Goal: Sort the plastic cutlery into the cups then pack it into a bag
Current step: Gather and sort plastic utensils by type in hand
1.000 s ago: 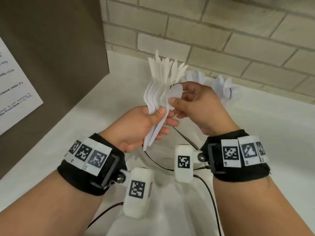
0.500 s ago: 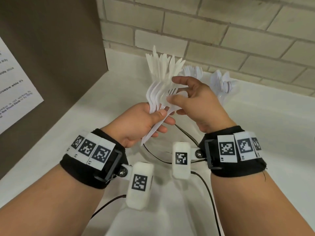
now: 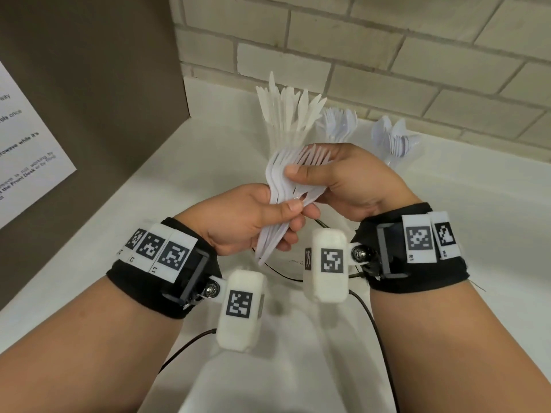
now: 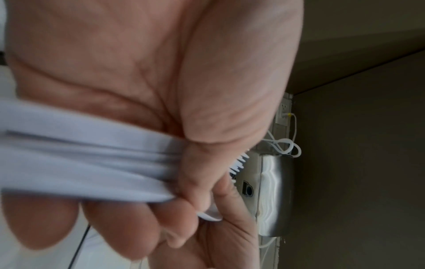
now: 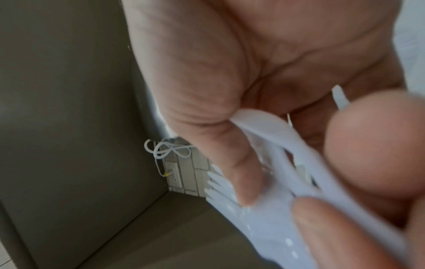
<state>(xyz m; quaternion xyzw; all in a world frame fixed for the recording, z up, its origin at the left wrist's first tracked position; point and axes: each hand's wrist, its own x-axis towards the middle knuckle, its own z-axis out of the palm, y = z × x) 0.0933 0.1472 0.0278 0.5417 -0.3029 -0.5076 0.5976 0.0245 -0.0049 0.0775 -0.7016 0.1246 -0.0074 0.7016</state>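
White counter (image 3: 179,162) runs along a brick wall (image 3: 387,55). Above it, left hand (image 3: 238,222) grips the handles of a bundle of white plastic forks (image 3: 280,186), fingers and thumb curled round them. Right hand (image 3: 351,180) pinches the fork heads, thumb on top. Behind, knives (image 3: 289,108) stand upright, fanned out. Right of them, more forks (image 3: 340,123) and spoons (image 3: 393,138) stand in clear cups, hard to make out.
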